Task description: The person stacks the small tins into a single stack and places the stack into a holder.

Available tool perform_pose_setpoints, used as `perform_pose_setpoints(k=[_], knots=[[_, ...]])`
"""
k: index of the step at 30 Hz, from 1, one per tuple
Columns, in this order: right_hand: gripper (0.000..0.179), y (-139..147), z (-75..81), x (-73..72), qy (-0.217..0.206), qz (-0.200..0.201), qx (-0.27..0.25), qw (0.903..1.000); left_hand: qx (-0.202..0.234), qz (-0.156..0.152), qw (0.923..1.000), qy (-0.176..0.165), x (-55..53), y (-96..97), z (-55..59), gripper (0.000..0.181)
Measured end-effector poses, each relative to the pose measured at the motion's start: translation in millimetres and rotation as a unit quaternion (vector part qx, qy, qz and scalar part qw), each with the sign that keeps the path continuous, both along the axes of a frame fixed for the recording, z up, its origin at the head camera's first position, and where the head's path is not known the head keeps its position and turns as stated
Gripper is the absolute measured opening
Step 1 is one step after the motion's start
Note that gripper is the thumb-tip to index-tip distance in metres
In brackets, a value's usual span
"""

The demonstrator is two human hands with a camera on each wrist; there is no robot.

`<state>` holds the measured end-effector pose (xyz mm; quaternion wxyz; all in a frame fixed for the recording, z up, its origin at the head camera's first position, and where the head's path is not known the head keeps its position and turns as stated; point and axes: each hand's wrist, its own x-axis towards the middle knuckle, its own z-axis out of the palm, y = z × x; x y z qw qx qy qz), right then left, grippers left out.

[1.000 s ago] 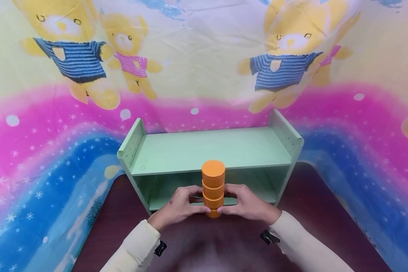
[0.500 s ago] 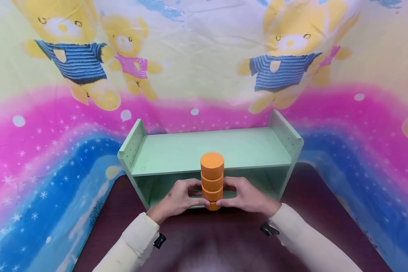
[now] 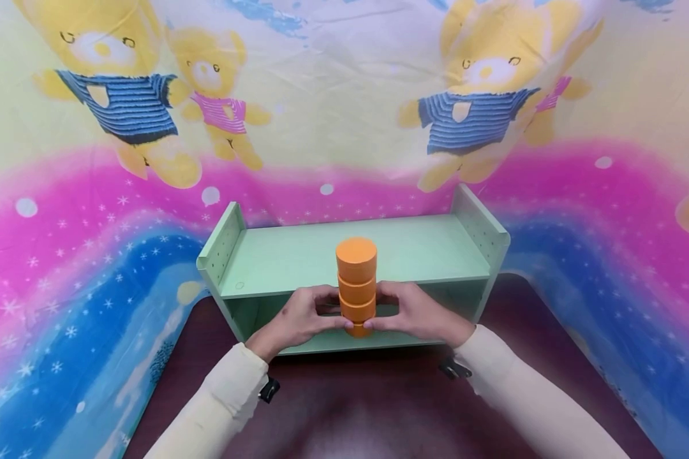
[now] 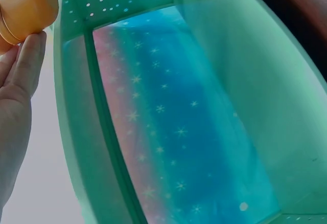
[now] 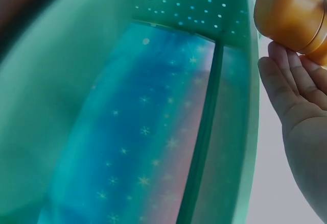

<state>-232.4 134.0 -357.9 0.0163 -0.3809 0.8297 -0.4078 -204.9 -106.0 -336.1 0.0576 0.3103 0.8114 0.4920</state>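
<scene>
Both hands clasp a stack of orange tubs [image 3: 356, 285] from opposite sides: the left hand [image 3: 293, 319] presses in from the left with its fingers curled round the lower tubs, and the right hand [image 3: 416, 315] does the same from the right, so the stack stands upright between the two sets of fingertips. Four round tubs show in the stack, one on top of another, the top one with a flat lid facing up. No brand, label or writing can be read on the tubs or anywhere else in view.

From the head view the stack is held in front of the near edge of a pale green shelf [image 3: 482, 236], its base level with the lower opening and its top tub rising in front of the upper board. The shelf has two side walls dotted with small holes and stands at the far edge of a dark brown bench [image 3: 528, 357]. Cream sleeves [image 3: 218, 408] cover both forearms.

The left wrist view shows the fingers [image 4: 20, 66] lying against the underside of an orange tub [image 4: 25, 4], with the inside of the shelf [image 4: 225, 81] just beside them. The right wrist view mirrors this: fingers [image 5: 286, 76] touch the bottom tub [image 5: 291, 12] next to the holed shelf wall [image 5: 189, 4].

Behind everything hangs a bright cloth [image 3: 63, 255] printed with yellow bears in striped shirts, pink and blue bands and white stars.
</scene>
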Motion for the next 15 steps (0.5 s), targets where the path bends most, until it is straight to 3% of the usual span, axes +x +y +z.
perform_pose_setpoints(k=[3, 10, 15], knots=[[0.054, -0.1, 5.7, -3.6, 0.003, 0.006, -0.003, 1.0, 0.008, -0.001, 1.0, -0.006, -2.3, -0.4, 5.2, 0.042], [0.054, -0.9, 16.8, -12.1, -0.001, 0.018, -0.013, 0.9998, 0.02, 0.005, 0.9995, -0.022, -24.4, -4.2, -5.5, 0.043], [0.05, -3.6, 23.2, -18.3, -0.02, 0.023, -0.027, 0.9992, 0.026, 0.005, 0.9994, -0.02, -32.4, -6.6, 0.1, 0.046]])
